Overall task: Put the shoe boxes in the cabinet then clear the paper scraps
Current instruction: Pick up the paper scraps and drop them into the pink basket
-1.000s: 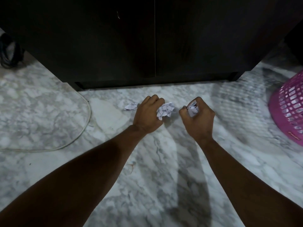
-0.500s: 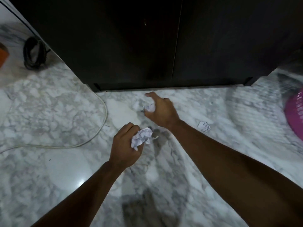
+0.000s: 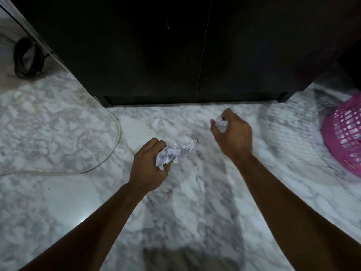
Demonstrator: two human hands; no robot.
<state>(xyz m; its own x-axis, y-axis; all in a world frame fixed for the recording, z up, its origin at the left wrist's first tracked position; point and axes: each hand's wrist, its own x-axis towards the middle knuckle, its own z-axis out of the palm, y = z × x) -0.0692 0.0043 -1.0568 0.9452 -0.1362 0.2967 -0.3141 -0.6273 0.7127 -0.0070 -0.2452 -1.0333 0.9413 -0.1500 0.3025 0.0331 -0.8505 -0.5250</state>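
Half a second ago my right hand was reaching across to a scrap near the cabinet's foot; now it has drawn back to the right of centre, fingers curled around a small crumpled scrap. That spot on the marble floor now looks bare. Left of centre, my left hand keeps its fingers clamped on a bigger wad of paper, and a printed scrap sticks out at its upper right; I cannot tell whether that piece is part of the wad or lies on the floor just beside it. Across the top of the frame the dark cabinet has its doors closed and no shoe boxes show outside, so I judge that part done. At the right edge stands a pink basket, perhaps where these scraps belong.
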